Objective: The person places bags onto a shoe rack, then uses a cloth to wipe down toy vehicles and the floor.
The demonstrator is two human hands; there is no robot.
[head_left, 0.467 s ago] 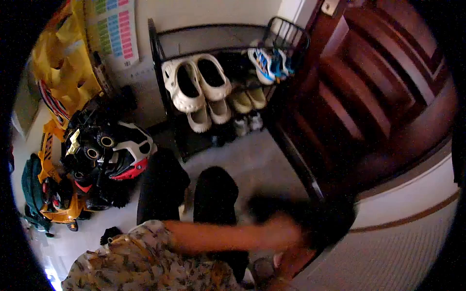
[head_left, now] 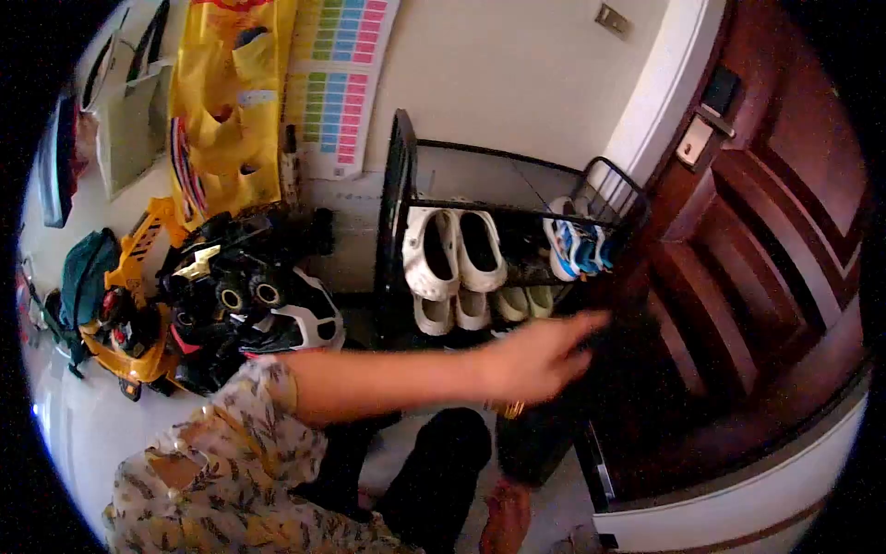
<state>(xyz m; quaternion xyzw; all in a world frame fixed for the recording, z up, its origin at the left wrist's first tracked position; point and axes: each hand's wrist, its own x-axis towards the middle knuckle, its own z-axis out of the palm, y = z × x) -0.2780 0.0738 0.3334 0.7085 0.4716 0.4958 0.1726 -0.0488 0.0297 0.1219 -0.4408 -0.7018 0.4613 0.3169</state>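
My left hand [head_left: 544, 358], at the end of an arm stretched rightward, is blurred, with its fingers bent together beside a dark shape near the door. What it grips is lost in the dark. Just under the wrist a small gold-coloured band [head_left: 511, 407] shows against dark cloth [head_left: 535, 445]. Bare skin [head_left: 506, 519] shows below the cloth; whether it is a foot or an arm is unclear. My right hand cannot be made out. Behind my left hand, a black rack [head_left: 400, 175] holds cream clogs [head_left: 454, 251], blue-and-white shoes [head_left: 574, 242] and other pale shoes [head_left: 452, 312].
The dark red door [head_left: 729, 268] stands at the right. Toy vehicles, including a yellow one [head_left: 134, 355] and a black-and-white one [head_left: 309, 319], crowd the left side. A yellow pocket organizer [head_left: 226, 111] and a coloured chart [head_left: 341, 83] hang on the wall.
The view has shifted, showing more wall and the door handle. My left hand has moved up toward the door and rack, away from the bare skin below.
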